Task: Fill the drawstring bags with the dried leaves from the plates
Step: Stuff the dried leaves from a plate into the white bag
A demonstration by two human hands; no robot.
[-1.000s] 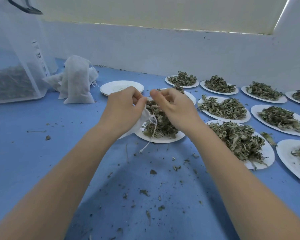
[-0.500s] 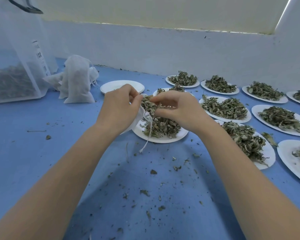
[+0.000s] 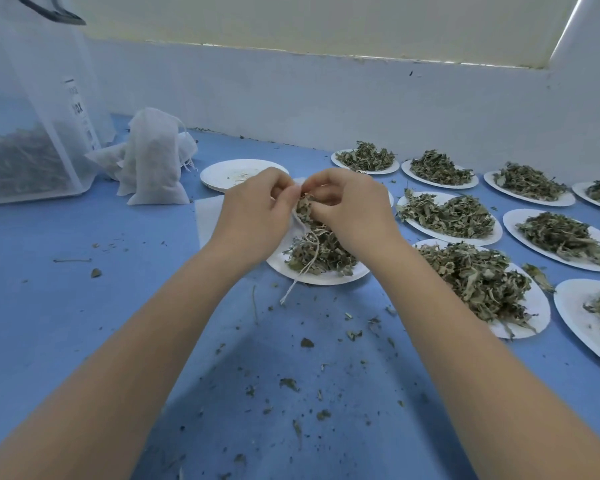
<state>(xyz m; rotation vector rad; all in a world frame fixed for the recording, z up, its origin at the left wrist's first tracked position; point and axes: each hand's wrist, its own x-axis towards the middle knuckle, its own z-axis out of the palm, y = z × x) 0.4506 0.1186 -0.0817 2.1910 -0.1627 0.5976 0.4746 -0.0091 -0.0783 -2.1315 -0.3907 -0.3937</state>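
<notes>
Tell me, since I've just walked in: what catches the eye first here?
Two hands, left hand and right hand, meet at mid-table, pushing leaves into a small white bag. Plates heaped with dried leaves fill the right side; filled bags stand at back left.

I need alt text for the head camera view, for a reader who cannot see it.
Two hands, left hand and right hand, push dried leaves into a small white drawstring bag above a white plate. More leaf-filled plates lie to the right; filled bags stand at the left.
</notes>
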